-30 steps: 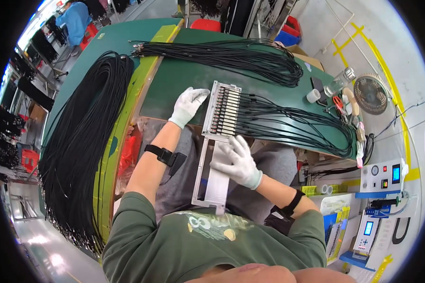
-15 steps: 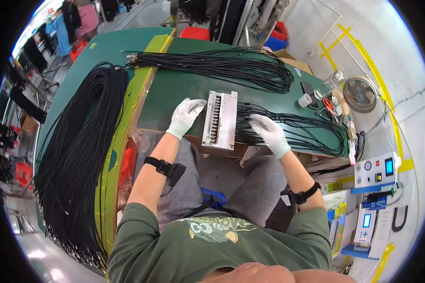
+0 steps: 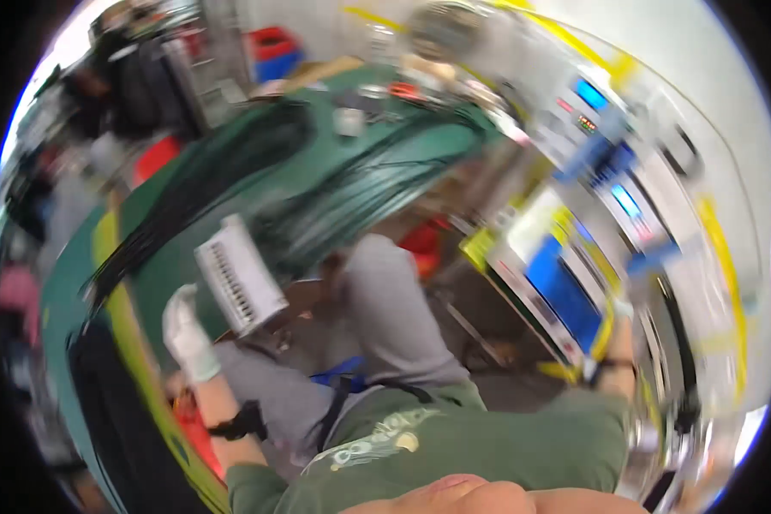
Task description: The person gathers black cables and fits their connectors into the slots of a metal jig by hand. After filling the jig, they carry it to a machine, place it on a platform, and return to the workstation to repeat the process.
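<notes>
My left hand (image 3: 188, 338), in a white glove, is beside the green table's near edge with fingers stretched out and nothing in them. Just right of it lies a silver metal block (image 3: 253, 265) with a row of dark slots along its side. Black cables (image 3: 377, 188) fan out over the tabletop from behind the block. Far to the right, my right hand (image 3: 622, 315) reaches in among the equipment beside a blue-topped unit (image 3: 565, 291). Its fingers are smeared by motion, so what they touch cannot be made out.
Bundles of black cable lie across the table's back (image 3: 240, 163) and over its left side (image 3: 128, 420). A cup (image 3: 349, 122) and a fan (image 3: 444, 34) stand at the far end. Boxes with lit screens (image 3: 625, 201) line the right wall.
My head has turned right, blurring the picture. My right hand has left the cables and swung far right to the equipment. My left hand stays near the metal block.
</notes>
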